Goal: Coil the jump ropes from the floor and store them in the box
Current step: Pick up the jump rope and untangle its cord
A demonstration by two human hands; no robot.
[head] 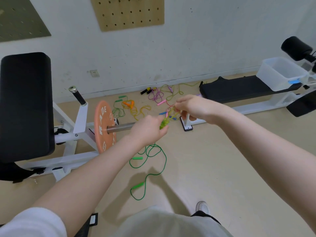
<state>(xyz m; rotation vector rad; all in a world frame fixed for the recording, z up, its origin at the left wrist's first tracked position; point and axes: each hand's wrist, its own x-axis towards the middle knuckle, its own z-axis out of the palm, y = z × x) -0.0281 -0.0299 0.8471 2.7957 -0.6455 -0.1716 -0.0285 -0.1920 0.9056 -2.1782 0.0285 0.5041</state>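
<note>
Both hands raised mid-frame over the floor [213, 159]; left hand [147, 130] closed around the yellow-green handles [164, 123] of a jump rope; right hand [192, 107] fingers pinched shut on that rope's thin cord [174, 111], drawn in loops between the two hands; blurred, exact loop count cannot tell.

Green jump rope [153, 161] lies loose on the floor just below the hands, both green handles visible, cord uncoiled in wide curves.

Farther back near the wall, a tangle of ropes on the floor: second green one [118, 110] beside the weight plate [104, 126]; orange-handled one [130, 105] with yellow cord; pink one [158, 98]; black-handled one [147, 91] closest to the wall; blue handles [163, 113] partly hidden behind the hands.

Clear plastic box [280, 73] sits on the far end of the black padded bench [239, 88] at right, well apart from the hands; contents cannot tell, looks see-through with a blue clip on its front.

Black pad of a gym machine [25, 103] at left; pegboard [127, 12] on the wall above.
</note>
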